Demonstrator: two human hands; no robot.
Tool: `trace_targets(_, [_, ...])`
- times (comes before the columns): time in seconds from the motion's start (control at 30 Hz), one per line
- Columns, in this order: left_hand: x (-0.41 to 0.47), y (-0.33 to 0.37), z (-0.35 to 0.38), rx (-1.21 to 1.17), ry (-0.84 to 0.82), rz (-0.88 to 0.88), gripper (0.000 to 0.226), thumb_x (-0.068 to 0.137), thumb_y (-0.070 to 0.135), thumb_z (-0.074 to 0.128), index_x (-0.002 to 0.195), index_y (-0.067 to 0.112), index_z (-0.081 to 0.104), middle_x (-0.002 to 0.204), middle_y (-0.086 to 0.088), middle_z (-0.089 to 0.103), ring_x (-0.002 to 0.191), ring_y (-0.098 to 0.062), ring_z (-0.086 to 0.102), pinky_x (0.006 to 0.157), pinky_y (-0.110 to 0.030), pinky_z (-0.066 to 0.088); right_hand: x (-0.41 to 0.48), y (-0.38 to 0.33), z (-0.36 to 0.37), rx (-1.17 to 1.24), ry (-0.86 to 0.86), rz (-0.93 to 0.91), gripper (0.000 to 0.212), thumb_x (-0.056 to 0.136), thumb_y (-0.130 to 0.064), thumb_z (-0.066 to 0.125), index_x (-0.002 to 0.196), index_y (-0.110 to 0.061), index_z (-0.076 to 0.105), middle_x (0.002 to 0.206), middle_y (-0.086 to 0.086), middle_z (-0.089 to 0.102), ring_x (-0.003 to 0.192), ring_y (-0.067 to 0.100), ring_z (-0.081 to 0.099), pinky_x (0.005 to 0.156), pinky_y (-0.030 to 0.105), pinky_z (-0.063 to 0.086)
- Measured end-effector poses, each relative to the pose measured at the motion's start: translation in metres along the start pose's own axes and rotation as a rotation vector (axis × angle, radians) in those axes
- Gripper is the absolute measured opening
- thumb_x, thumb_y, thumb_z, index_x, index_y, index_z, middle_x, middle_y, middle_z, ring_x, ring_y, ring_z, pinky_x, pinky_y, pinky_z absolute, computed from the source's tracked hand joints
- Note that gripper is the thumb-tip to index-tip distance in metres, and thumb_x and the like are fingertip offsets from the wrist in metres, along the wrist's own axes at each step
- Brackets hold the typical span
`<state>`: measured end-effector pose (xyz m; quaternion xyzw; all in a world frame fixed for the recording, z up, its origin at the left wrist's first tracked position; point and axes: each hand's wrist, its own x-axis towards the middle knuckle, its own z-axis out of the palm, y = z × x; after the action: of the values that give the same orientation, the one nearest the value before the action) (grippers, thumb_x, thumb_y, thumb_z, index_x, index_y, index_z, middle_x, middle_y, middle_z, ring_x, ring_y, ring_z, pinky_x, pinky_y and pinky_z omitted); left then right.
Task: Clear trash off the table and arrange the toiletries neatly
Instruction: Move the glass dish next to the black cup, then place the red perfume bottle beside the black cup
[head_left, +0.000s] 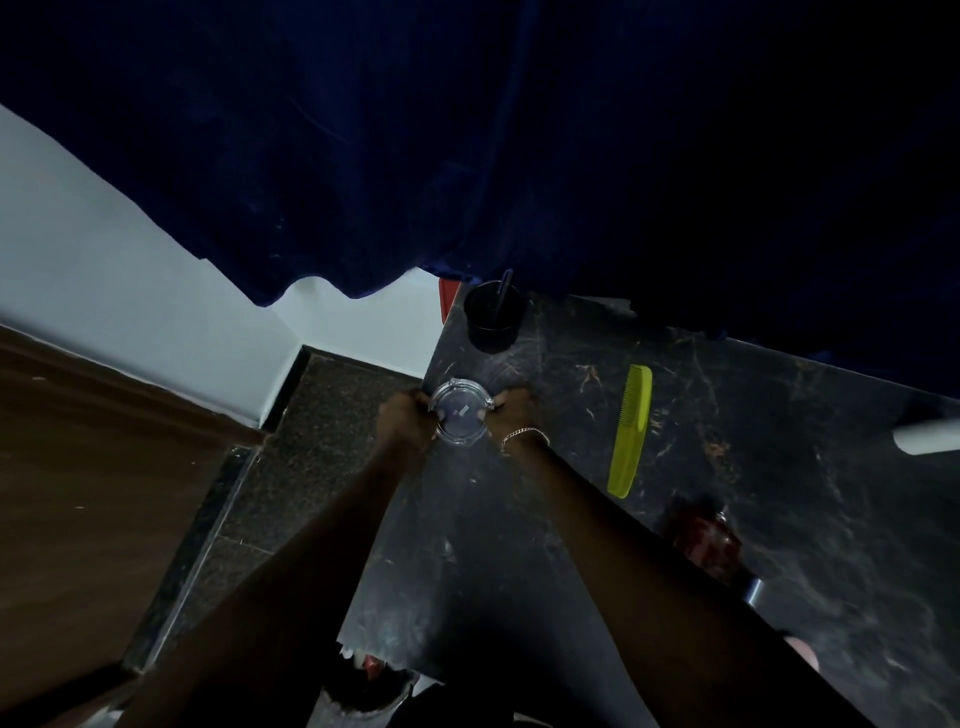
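Observation:
A clear glass ashtray (460, 413) rests near the left edge of the dark marble table (753, 519). My left hand (402, 421) grips its left rim and my right hand (506, 410), with a chain bracelet on the wrist, grips its right rim. A yellow-green comb (631, 430) lies flat to the right of my right arm. A black cup (492, 314) with a dark stick in it stands at the table's far left corner. A dark red bottle (706, 538) lies partly behind my right forearm.
A dark blue curtain (467, 145) hangs over the back of the table. A white tube-like object (927, 439) shows at the right edge. A bin with trash (363, 686) stands on the floor below the table's near left corner. White wall and brown floor are to the left.

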<state>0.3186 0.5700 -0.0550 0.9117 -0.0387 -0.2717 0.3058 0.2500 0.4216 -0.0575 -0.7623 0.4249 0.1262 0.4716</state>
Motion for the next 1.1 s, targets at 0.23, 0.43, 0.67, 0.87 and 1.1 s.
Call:
trace_targets(0.23, [-0.043, -0.027, 0.004, 0.229, 0.130, 0.376, 0.037, 0.098, 0.025, 0.055, 0.131, 0.008, 0.057, 0.128, -0.017, 0.059, 0.113, -0.038, 0.059, 0.091, -0.042, 0.052, -0.033, 0.030, -0.021, -0.104, 0.032, -0.201, 0.061, 0.089, -0.037, 0.070, 0.138, -0.004, 0.054, 0.135, 0.017, 0.062, 0.127, 0.032, 0.058, 0.109, 0.037, 0.044])
trace_targets(0.43, [-0.101, -0.038, 0.028, 0.513, 0.162, 0.728, 0.059, 0.105, 0.043, 0.046, 0.159, 0.021, 0.036, 0.167, -0.015, 0.030, 0.156, -0.037, 0.024, 0.126, -0.047, 0.027, -0.094, 0.102, -0.046, -0.551, 0.210, -0.535, 0.072, 0.096, -0.058, 0.045, 0.153, -0.015, 0.036, 0.164, 0.006, 0.025, 0.151, 0.025, 0.026, 0.116, 0.044, 0.033])
trace_targets(0.67, [-0.147, -0.022, 0.076, 0.556, 0.028, 0.817, 0.065, 0.106, 0.051, 0.035, 0.164, 0.026, 0.019, 0.174, -0.004, 0.005, 0.161, -0.027, -0.007, 0.130, -0.048, 0.009, -0.148, 0.166, -0.073, -0.642, 0.314, -0.520, 0.072, 0.096, -0.057, 0.040, 0.153, -0.014, 0.034, 0.164, 0.008, 0.023, 0.150, 0.029, 0.027, 0.110, 0.048, 0.037])
trace_targets(0.87, [-0.171, 0.013, 0.121, 0.560, -0.014, 0.908, 0.067, 0.106, 0.052, 0.032, 0.164, 0.024, 0.014, 0.174, -0.003, 0.003, 0.161, -0.025, -0.003, 0.129, -0.045, 0.007, -0.167, 0.207, -0.100, -0.576, 0.315, -0.445, 0.065, 0.097, -0.051, 0.043, 0.152, -0.016, 0.035, 0.162, 0.012, 0.022, 0.152, 0.032, 0.017, 0.121, 0.048, 0.029])
trace_targets(1.1, [-0.210, 0.077, 0.179, 0.499, -0.109, 0.840, 0.074, 0.096, 0.052, 0.043, 0.159, 0.014, 0.028, 0.161, -0.011, 0.040, 0.148, -0.030, 0.039, 0.120, -0.043, 0.036, -0.185, 0.237, -0.143, -0.539, 0.365, -0.352, 0.058, 0.094, -0.039, 0.054, 0.142, -0.005, 0.052, 0.158, 0.015, 0.035, 0.150, 0.034, 0.026, 0.123, 0.047, 0.022])
